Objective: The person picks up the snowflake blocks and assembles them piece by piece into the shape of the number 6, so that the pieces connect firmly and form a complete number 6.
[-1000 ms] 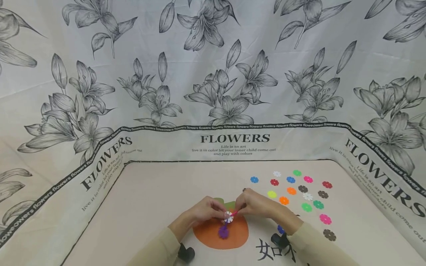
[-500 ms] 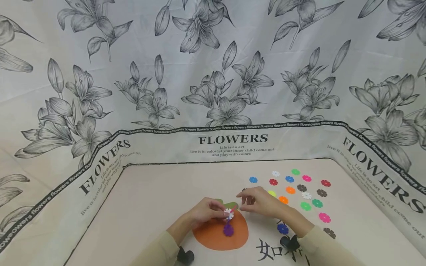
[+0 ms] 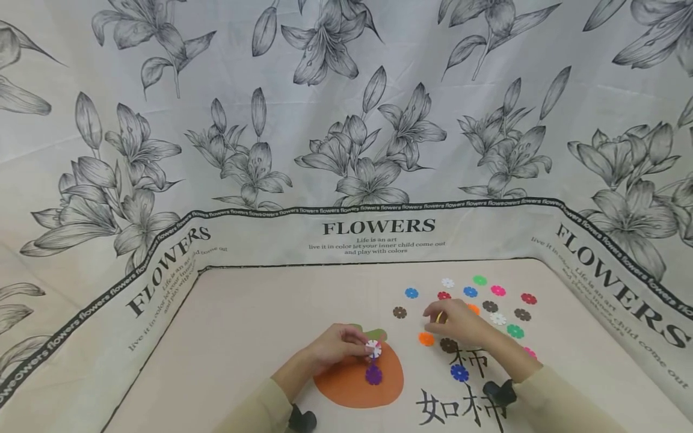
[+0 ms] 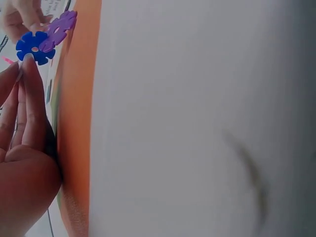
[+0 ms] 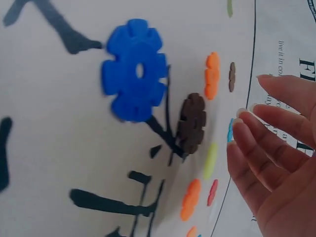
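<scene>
My left hand (image 3: 338, 347) pinches a small cluster of joined plastic flower discs between thumb and fingertips. In the head view a white disc (image 3: 374, 349) faces up at the fingertips, and a purple disc (image 3: 373, 375) hangs below it over the orange persimmon print (image 3: 346, 385). The left wrist view also shows a blue disc (image 4: 35, 48) joined to the purple one, with a pink edge (image 4: 7, 60) behind the fingers. My right hand (image 3: 459, 322), fingers loosely bent and holding nothing, hovers over the scattered discs. A yellow disc (image 5: 211, 160) lies just beyond its fingertips.
Around the right hand lie several loose discs, among them an orange disc (image 3: 426, 339), a dark brown disc (image 3: 448, 345) and a blue disc (image 3: 459, 373). Black characters (image 3: 460, 409) are printed on the cloth. A flower-patterned curtain (image 3: 373, 132) stands behind the table.
My right hand has let go of the joined discs and moved right to the loose ones. The left hand stays over the persimmon print, still pinching the cluster.
</scene>
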The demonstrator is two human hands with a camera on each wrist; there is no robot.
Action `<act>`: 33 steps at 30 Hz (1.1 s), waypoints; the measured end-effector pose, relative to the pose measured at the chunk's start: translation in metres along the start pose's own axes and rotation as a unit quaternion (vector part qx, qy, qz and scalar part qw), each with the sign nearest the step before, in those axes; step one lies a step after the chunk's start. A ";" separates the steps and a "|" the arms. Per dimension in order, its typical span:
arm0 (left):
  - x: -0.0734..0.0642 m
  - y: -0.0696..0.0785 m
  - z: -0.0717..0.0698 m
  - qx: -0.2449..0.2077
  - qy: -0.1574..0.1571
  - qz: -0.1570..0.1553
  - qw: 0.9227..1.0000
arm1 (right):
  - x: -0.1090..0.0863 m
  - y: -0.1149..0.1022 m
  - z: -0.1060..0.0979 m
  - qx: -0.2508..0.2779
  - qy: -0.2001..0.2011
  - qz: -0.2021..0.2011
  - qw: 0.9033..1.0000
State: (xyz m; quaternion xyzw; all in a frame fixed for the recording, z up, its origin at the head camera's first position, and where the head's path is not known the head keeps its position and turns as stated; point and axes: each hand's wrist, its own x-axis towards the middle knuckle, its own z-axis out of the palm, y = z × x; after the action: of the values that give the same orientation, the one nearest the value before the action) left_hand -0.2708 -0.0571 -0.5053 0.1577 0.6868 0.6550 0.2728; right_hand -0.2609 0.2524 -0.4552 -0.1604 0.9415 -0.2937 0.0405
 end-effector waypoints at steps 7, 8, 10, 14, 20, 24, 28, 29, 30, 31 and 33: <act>0.001 -0.001 0.002 -0.007 0.008 0.006 1.000 | -0.004 0.007 0.011 0.017 -0.027 0.014 0.999; 0.001 -0.001 0.003 -0.005 0.009 0.005 1.000 | -0.005 0.007 0.012 0.018 -0.026 0.014 0.999; 0.001 -0.001 0.003 -0.001 0.013 0.004 1.000 | -0.006 0.008 0.013 0.022 -0.026 0.012 0.999; 0.001 0.000 0.004 0.003 0.020 0.003 1.000 | -0.007 0.008 0.013 0.029 -0.036 -0.002 0.999; 0.000 -0.002 0.002 -0.002 0.024 0.002 1.000 | -0.007 0.009 0.012 0.037 -0.049 -0.002 0.998; 0.000 -0.003 0.002 -0.006 0.025 0.001 1.000 | -0.006 0.009 0.013 0.037 -0.049 -0.006 0.998; 0.000 -0.003 0.002 -0.007 0.025 0.003 1.000 | -0.005 0.007 0.014 0.033 -0.042 -0.013 0.998; 0.000 -0.003 0.002 -0.008 0.025 0.004 1.000 | -0.005 0.006 0.014 0.032 -0.040 -0.013 0.999; -0.001 -0.003 0.002 -0.007 0.024 0.005 1.000 | -0.004 0.005 0.013 0.032 -0.038 -0.014 0.999; -0.001 -0.003 0.002 -0.007 0.024 0.006 1.000 | -0.004 0.003 0.013 0.032 -0.035 -0.015 0.999; -0.001 -0.003 0.002 -0.007 0.024 0.008 1.000 | -0.004 -0.001 0.013 0.037 -0.031 -0.023 0.999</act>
State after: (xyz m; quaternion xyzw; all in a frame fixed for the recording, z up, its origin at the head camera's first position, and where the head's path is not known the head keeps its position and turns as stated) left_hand -0.2686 -0.0558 -0.5081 0.1456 0.6875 0.6654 0.2518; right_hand -0.2548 0.2464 -0.4653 -0.1896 0.9241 -0.3245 0.0687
